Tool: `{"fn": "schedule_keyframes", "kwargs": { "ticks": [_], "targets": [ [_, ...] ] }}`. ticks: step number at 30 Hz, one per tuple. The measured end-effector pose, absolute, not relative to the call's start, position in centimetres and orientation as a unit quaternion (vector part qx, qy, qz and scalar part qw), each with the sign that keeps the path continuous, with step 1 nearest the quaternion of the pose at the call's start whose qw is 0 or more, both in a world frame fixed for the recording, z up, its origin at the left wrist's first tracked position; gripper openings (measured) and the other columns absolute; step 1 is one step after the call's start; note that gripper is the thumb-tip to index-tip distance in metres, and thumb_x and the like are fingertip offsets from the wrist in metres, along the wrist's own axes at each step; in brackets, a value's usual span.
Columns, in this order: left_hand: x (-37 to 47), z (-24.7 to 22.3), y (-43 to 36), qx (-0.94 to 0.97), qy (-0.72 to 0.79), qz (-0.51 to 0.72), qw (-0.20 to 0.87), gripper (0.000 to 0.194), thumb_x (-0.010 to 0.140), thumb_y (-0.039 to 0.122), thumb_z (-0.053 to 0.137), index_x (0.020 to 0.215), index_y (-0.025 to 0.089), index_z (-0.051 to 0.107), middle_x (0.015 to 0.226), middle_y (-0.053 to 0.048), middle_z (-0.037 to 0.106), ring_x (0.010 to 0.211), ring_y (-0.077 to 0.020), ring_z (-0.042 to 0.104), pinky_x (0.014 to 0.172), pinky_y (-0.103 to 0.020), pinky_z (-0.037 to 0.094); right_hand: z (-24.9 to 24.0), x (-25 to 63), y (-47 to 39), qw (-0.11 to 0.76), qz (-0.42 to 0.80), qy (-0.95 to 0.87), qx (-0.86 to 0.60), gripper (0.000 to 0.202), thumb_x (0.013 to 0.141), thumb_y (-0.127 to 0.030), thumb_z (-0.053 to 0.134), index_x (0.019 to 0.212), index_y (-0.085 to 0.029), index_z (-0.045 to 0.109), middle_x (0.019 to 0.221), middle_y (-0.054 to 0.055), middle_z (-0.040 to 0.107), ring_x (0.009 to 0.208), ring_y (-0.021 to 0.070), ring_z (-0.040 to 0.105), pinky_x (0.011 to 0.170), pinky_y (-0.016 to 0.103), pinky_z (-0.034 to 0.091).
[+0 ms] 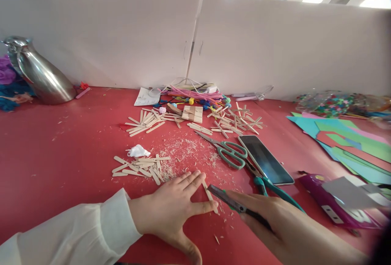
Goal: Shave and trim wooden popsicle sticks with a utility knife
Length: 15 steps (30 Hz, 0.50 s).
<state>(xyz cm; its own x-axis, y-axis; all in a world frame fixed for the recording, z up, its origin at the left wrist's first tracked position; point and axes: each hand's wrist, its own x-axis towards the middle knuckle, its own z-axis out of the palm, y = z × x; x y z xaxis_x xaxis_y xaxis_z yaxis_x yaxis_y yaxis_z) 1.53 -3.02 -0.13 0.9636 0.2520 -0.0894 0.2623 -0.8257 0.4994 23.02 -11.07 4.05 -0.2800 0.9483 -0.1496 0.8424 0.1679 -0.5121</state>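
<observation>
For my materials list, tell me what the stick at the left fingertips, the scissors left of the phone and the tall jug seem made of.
Stick: probably wood, matte; pale tan, with similar-coloured shavings nearby.
Scissors: grey metal blades, likely steel, by their dull sheen; handles smooth, evenly green, probably plastic.
Jug: polished metal, perhaps stainless steel, given its bright silvery reflections.

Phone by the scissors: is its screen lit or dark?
Dark: the phone lies face up, blackish with a sheen, no display showing.
</observation>
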Motion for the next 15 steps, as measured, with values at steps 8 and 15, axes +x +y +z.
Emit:
{"fn": "schedule_keyframes", "kwargs": {
  "ticks": [8, 15],
  "targets": [
    [1.7, -0.1, -2.8, 0.951, 0.139, -0.023, 0.277, 0.099, 0.056, 0.075, 0.054, 0.138, 0.026, 0.025, 0.145, -0.011, -0.011, 0.130, -0.0399, -0.001, 0.102, -0.056, 0.011, 3.1, 23.0, -11.9, 0.188, 0.473, -0.549, -0.663, 0.040, 0.080, -0.029, 0.044, 0.117, -0.027, 0.058, 0.060, -0.002, 0.061, 0.039, 0.0069, 0.047, 0.037, 0.017, 0.039],
    [1.7, -0.1, -2.8, 0.952, 0.140, -0.023, 0.272, 0.097, 0.058, 0.076, 0.050, 0.138, 0.028, 0.024, 0.145, -0.011, -0.013, 0.130, -0.0396, -0.001, 0.102, -0.055, 0.010, 1.2, 23.9, -12.9, 0.244, 0.509, -0.485, -0.667, 0.040, 0.081, -0.037, 0.046, 0.117, -0.026, 0.057, 0.050, -0.003, 0.053, 0.040, 0.0076, 0.047, 0.038, 0.016, 0.041]
  ]
}}
